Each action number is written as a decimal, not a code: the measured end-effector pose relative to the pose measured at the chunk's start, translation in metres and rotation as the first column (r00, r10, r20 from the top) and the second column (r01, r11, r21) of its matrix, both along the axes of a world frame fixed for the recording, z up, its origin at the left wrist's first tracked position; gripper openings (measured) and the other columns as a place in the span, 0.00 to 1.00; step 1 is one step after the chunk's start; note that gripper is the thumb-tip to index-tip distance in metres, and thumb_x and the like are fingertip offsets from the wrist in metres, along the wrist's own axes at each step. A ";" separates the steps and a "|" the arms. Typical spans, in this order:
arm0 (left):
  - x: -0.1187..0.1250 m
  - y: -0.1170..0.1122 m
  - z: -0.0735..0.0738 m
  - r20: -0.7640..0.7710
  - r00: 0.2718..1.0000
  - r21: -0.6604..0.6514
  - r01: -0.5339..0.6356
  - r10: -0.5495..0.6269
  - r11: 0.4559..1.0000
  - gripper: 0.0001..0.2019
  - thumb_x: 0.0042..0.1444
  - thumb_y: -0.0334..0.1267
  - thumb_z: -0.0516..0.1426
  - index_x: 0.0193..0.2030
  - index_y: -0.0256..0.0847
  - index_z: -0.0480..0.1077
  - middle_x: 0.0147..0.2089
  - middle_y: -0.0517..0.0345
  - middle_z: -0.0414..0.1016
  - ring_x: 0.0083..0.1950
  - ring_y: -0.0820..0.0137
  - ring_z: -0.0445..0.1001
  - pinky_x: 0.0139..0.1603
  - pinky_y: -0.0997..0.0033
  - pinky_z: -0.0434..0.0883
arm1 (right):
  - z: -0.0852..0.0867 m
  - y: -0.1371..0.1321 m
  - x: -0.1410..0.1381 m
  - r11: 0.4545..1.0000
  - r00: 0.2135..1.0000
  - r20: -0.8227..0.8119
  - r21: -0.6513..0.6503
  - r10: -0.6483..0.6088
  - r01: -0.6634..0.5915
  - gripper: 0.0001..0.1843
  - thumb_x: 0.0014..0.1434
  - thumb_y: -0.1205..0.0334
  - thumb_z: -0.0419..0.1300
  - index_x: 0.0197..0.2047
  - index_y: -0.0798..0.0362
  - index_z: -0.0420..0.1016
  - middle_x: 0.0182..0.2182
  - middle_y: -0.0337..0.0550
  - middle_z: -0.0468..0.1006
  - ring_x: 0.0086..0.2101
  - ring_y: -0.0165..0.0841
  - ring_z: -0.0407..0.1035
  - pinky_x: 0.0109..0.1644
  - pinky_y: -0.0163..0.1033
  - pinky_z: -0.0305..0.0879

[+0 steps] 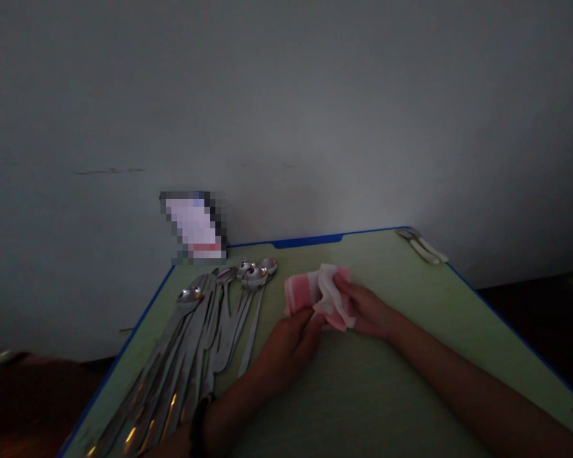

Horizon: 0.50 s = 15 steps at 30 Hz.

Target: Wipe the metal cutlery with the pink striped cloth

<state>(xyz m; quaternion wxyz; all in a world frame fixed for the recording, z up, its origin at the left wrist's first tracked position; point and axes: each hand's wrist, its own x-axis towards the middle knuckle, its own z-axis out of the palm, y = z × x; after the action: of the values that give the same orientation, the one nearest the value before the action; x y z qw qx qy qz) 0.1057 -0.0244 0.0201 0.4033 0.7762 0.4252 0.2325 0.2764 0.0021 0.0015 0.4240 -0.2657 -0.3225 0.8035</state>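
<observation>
A pink-and-white cloth (pixel 303 291) is bunched up between my hands above the middle of the table. My left hand (pixel 289 346) has its fingers closed at the cloth's lower left edge. From the right, my right hand (pixel 368 310) grips the folded part, thumb on top. Whether anything lies inside the folds is hidden. Just left of my left hand, several metal spoons (pixel 255 277) lie with their bowls toward the wall. Long flat metal cutlery handles (pixel 172 375) are spread beside them, running down to the near left edge.
Cutlery with pale handles (pixel 424 250) rests at the far right corner. A blurred-out device with a bright screen (pixel 195 222) leans on the wall (pixel 315 114) at the back left. The light green table (pixel 386 394) has a blue rim.
</observation>
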 end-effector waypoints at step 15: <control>-0.005 -0.001 0.004 0.001 0.999 0.004 0.035 -0.035 0.999 0.17 0.60 0.40 0.46 0.54 0.42 0.63 0.44 0.54 0.74 0.41 0.66 0.71 0.42 0.69 0.65 | -0.006 0.007 0.002 0.850 0.794 0.323 0.309 -0.516 0.426 0.16 0.49 0.51 0.62 0.26 0.57 0.73 0.20 0.37 0.74 0.22 0.28 0.65 0.26 0.33 0.58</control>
<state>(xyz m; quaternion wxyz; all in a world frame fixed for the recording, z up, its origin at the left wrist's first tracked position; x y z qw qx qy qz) 0.1009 -0.0252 0.0245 0.4061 0.7842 0.4106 0.2268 0.2782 0.0093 -0.0045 0.5645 -0.4454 -0.4112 0.5603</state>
